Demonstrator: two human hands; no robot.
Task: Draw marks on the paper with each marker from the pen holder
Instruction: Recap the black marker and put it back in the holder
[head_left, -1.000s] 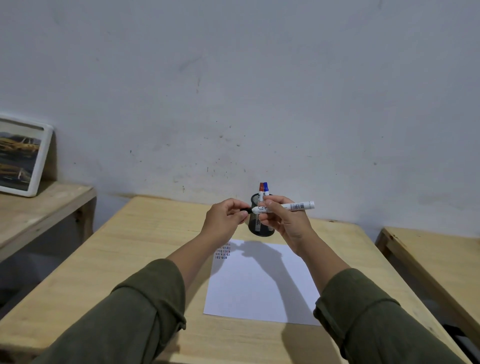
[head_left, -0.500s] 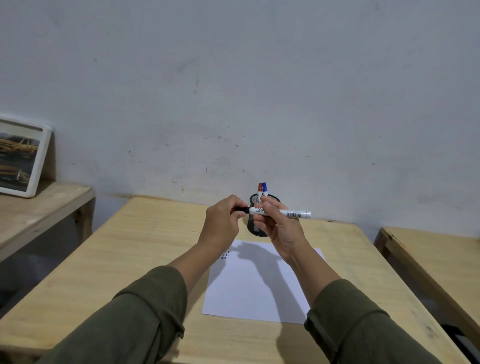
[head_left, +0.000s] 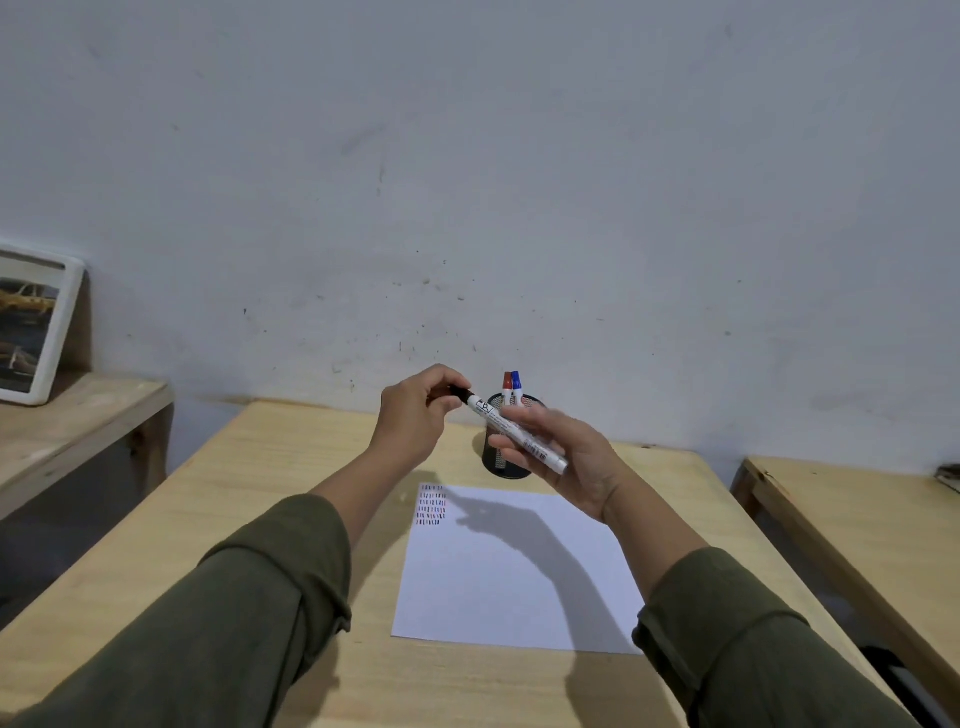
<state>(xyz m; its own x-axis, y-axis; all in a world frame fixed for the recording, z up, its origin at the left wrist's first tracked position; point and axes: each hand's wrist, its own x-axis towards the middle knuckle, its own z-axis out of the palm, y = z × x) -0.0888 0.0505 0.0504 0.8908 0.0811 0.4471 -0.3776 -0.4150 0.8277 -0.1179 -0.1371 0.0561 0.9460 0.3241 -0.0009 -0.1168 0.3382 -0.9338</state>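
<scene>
white marker (head_left: 511, 430) held above the table (head_left: 291, 483): left hand (head_left: 415, 415) pinches its black cap (head_left: 460, 393), right hand (head_left: 566, 457) grips its barrel, over the mesh pen holder (head_left: 501, 457) and paper (head_left: 514, 571)

Two bare forearms in loose olive-green long sleeves (head_left: 270, 597), cuffs pushed back below the elbows.

Dim, flat indoor light, cool cast. Hard arm shadow falls across the paper (head_left: 511, 566), so source is up and behind-left. Right hand (head_left: 569, 457) motion-blurred. Wide-angle bending at edges; no glare.
</scene>
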